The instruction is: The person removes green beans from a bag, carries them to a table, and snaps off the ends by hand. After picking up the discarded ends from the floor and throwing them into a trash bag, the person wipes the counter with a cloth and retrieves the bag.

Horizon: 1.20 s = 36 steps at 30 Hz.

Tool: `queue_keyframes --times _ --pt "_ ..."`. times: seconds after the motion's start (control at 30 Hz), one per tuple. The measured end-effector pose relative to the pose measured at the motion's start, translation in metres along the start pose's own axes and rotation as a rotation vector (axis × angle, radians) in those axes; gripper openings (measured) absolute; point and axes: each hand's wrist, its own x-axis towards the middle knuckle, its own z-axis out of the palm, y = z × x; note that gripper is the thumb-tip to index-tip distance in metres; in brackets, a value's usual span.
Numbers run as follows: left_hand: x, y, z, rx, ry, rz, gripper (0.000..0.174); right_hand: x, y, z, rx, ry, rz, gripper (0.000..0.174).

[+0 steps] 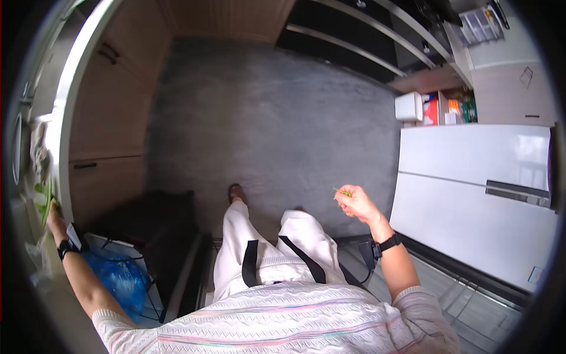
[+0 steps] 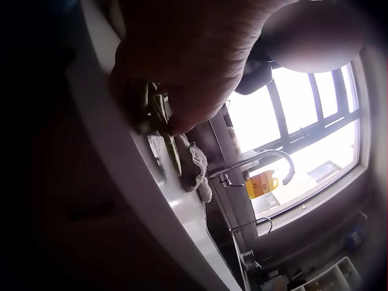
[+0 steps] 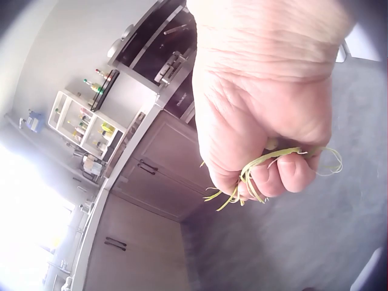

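At the far left, my left hand (image 1: 55,223) is over the white counter and grips long flat green bean pods (image 1: 43,203). In the left wrist view the pods (image 2: 159,115) poke out between the thumb and fingers, dark against the light. Away from the counter, over the floor, my right hand (image 1: 357,204) is curled into a loose fist. It holds thin green bean strings (image 3: 245,176), whose ends stick out past the fingertips in the right wrist view. The palm hides the rest of that bundle.
A white cloth (image 2: 197,167) lies on the counter near the tap (image 2: 260,156). Below the left arm hangs a blue plastic bag (image 1: 121,283). A white fridge (image 1: 466,177) stands at right, wooden cabinets (image 1: 112,130) at left, and grey floor (image 1: 265,118) spreads between.
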Motion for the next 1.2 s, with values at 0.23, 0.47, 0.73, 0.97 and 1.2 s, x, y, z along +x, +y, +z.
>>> queue_keyframes --times 0.23,0.47,0.73,0.97,1.2 --pt "-0.122 0.060 0.105 1.239 0.779 0.111 0.044 0.037 0.032 -0.063 0.103 -0.052 0.031 0.010" --pt "-0.271 -0.006 0.288 1.010 0.233 0.362 0.030 0.119 0.066 -0.177 0.156 -0.192 -0.001 0.014" --pt "-0.469 -0.106 0.603 0.707 -0.339 0.039 0.010 0.172 0.083 -0.290 0.120 -0.212 0.089 0.011" --pt "-0.544 -0.147 0.771 1.024 -0.665 0.244 0.021 0.213 0.100 -0.271 0.113 -0.192 -0.043 0.012" --pt "-0.599 -0.215 0.847 1.025 -0.678 0.050 0.019 0.289 0.167 -0.266 0.027 -0.387 0.017 0.014"
